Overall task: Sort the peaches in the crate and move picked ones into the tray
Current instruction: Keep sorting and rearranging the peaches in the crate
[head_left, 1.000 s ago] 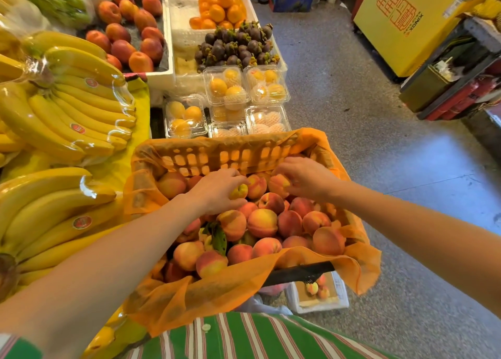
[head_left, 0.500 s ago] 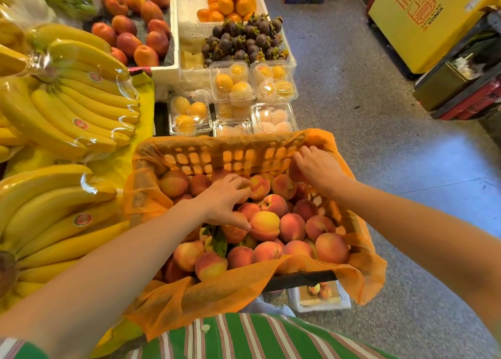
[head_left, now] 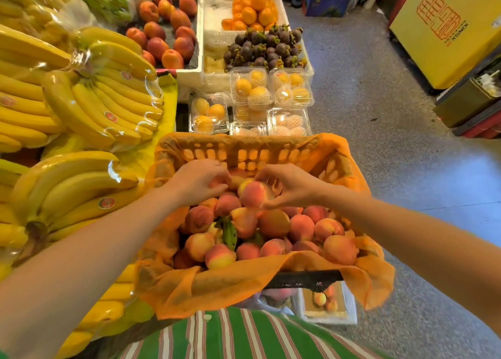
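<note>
Nearest the camera, a green striped shirt (head_left: 244,337) fills the bottom edge, and just past it on the floor sits a white tray (head_left: 349,308) with a few small peaches in it, half hidden under the crate. The crate (head_left: 244,152), lined with orange mesh (head_left: 230,282), is piled high with peaches (head_left: 273,223).

Both hands have come together over the far middle of the pile. A second ago they were set apart — the right one reaching to the crate's far right corner half a second ago — and now they nearly meet. The right hand (head_left: 291,186) curls around a blushed peach (head_left: 254,193), fingers over its top and thumb beneath; whether it is lifted clear or only being turned, I cannot tell. The left hand (head_left: 196,181) closes on a fruit beside it, mostly hidden under the fingers. This looks like checking fruit before picking, so the sorting is under way and most of the crate is left to go through.

Left of the crate, wrapped bananas (head_left: 89,101) lie stacked on the stall. Beyond are clear boxes of yellow fruit (head_left: 250,90), then dark mangosteens (head_left: 265,48), oranges (head_left: 252,9) and a bin of nectarines (head_left: 165,30). To the right runs a speckled grey floor (head_left: 379,93) — with a yellow carton (head_left: 447,30) at its far edge.
</note>
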The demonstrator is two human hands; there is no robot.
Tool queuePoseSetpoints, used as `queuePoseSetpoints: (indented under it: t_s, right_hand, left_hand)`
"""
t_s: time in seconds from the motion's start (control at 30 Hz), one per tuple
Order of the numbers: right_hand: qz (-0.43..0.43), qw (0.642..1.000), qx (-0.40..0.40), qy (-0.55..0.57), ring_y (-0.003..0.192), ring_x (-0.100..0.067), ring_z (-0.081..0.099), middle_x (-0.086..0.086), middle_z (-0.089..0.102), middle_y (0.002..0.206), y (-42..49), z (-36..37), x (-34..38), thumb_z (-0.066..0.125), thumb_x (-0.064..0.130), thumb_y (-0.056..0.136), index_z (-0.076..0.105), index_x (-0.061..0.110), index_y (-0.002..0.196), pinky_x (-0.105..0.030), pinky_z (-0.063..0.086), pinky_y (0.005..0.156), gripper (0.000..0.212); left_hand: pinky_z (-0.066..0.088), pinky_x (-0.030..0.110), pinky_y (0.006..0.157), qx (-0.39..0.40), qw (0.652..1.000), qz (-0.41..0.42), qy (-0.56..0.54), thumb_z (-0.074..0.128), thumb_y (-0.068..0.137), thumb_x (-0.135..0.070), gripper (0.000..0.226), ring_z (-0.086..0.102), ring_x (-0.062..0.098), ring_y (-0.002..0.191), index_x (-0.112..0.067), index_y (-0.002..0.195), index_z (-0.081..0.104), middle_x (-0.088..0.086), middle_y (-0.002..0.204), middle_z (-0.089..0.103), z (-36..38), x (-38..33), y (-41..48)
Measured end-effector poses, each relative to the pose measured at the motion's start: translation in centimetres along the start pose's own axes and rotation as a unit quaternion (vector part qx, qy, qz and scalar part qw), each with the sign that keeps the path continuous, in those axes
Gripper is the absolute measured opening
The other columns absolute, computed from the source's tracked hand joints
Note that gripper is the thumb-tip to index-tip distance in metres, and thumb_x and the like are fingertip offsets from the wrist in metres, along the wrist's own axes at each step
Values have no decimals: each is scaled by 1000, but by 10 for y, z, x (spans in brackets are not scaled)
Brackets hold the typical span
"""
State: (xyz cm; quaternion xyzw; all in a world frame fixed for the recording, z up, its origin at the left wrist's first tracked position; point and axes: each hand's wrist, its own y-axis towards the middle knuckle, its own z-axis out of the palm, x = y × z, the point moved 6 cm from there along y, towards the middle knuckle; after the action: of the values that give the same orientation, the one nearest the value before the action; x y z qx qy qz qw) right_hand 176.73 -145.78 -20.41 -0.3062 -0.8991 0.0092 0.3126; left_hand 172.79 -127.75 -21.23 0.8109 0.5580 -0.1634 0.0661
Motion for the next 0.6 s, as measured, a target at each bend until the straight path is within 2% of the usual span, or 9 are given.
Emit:
queuePoseSetpoints:
  t_s: [0.07, 0.1, 0.23, 0.33, 0.43, 0.6]
  right_hand:
    - [-33, 998, 35, 46, 95, -16, 61, -2, 65, 108, 11, 18, 24, 77, 49, 69, 59, 14, 118, -36, 52, 80, 63]
    - [-46, 996, 51, 56, 96, -15, 60, -1, 64, 110, 16, 27, 35, 78, 46, 71, 58, 14, 119, -34, 52, 81, 61]
    - [-96, 987, 108, 65, 94, -10, 59, 0, 64, 111, 34, 64, 80, 80, 39, 75, 58, 15, 120, -25, 50, 78, 56]
    - [-121, 984, 118, 55, 89, -12, 60, -3, 65, 105, 45, 91, 101, 82, 38, 71, 60, 11, 116, -28, 51, 75, 56]
    - [-111, 986, 104, 74, 85, -13, 59, -3, 64, 100, 54, 104, 110, 84, 34, 71, 60, 8, 113, -31, 50, 74, 54]
    - [-99, 985, 124, 72, 88, -15, 61, -1, 66, 102, 64, 119, 120, 81, 41, 71, 61, 14, 112, -34, 53, 77, 53]
  left_hand:
    - [47, 40, 79, -49, 998, -3, 41, 56, 83, -40, 21, 62, 22, 92, -27, 93, 70, -3, 91, 67, -13, 8, -18]
    - [45, 41, 85, -66, 996, -13, 60, 53, 81, -41, 24, 62, 23, 98, -28, 91, 70, -3, 94, 68, -16, 12, -29]
    - [28, 45, 107, -94, 991, -61, 75, 41, 80, -46, 41, 47, 27, 129, -28, 103, 69, -1, 122, 64, -16, 28, -75]
    - [28, 47, 109, -94, 990, -91, 48, 42, 82, -44, 47, 39, 31, 137, -22, 116, 65, 8, 139, 52, -9, 37, -102]
    - [33, 48, 109, -95, 991, -97, 3, 43, 86, -41, 50, 36, 33, 138, -14, 124, 61, 11, 145, 46, 0, 42, -121]
    - [28, 49, 114, -101, 989, -101, -42, 42, 88, -41, 52, 27, 31, 143, -13, 128, 58, 10, 151, 38, 5, 43, -130]
